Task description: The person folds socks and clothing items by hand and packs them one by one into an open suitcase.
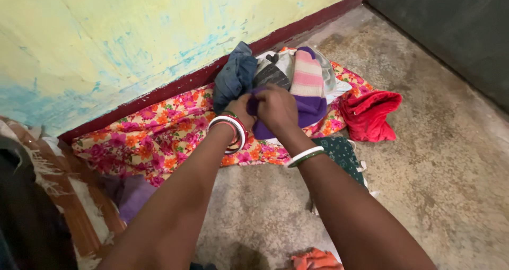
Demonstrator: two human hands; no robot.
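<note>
Head view, both hands [268, 108] gripping purple cloth [310, 111]

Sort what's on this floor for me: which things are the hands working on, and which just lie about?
In hand:
left hand and right hand, both gripping the purple cloth

Lying about:
blue cloth
striped pink cloth
floral sheet
red cloth
green cloth
orange cloth

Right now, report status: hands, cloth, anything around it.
Left hand and right hand both gripping purple cloth. Cloth on clothes pile over floral sheet. Red garment beside, apart.
</note>
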